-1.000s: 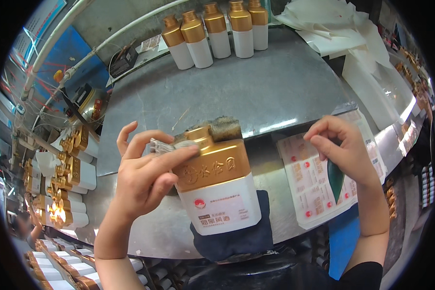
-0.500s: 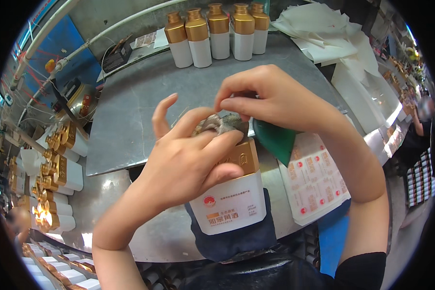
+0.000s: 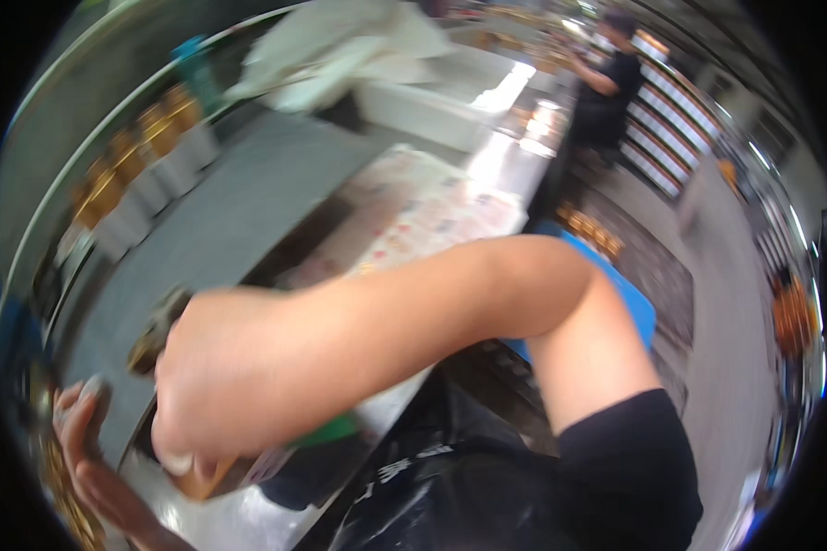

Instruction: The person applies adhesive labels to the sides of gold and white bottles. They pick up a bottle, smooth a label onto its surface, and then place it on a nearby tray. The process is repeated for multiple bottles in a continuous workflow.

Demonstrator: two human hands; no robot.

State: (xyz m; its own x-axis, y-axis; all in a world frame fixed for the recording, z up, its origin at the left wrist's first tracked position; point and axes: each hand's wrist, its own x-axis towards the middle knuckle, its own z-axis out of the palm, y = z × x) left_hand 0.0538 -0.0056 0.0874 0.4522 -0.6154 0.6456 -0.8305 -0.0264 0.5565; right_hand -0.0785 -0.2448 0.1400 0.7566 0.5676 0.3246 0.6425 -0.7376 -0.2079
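Observation:
My right hand point(image 3: 225, 372) is closed and blurred, with its fingers curled down by a bottle point(image 3: 198, 482). Only part of the bottle's gold shoulder and white body shows below the hand and forearm. Past the knuckles a dirty grey-brown rag point(image 3: 161, 326) sticks out; whether the fingers grip it or the bottle is hidden. At the lower left, my left hand point(image 3: 101, 473) is raised beside the bottle with its fingers stretched and nothing seen in them. A green piece of material point(image 3: 326, 432) shows under my right forearm.
Several gold-and-white bottles point(image 3: 161, 179) line the far edge of the grey tabletop point(image 3: 220, 197). A printed label sheet point(image 3: 432, 207) lies beyond my right forearm. White sheeting point(image 3: 340, 50) is heaped behind. Farther right is a person in black point(image 3: 606, 83) near stacked racks point(image 3: 662, 129).
The view has swung to the right and blurred. My left hand has come away from the rag and bottle neck. My right hand now covers much of the bottle.

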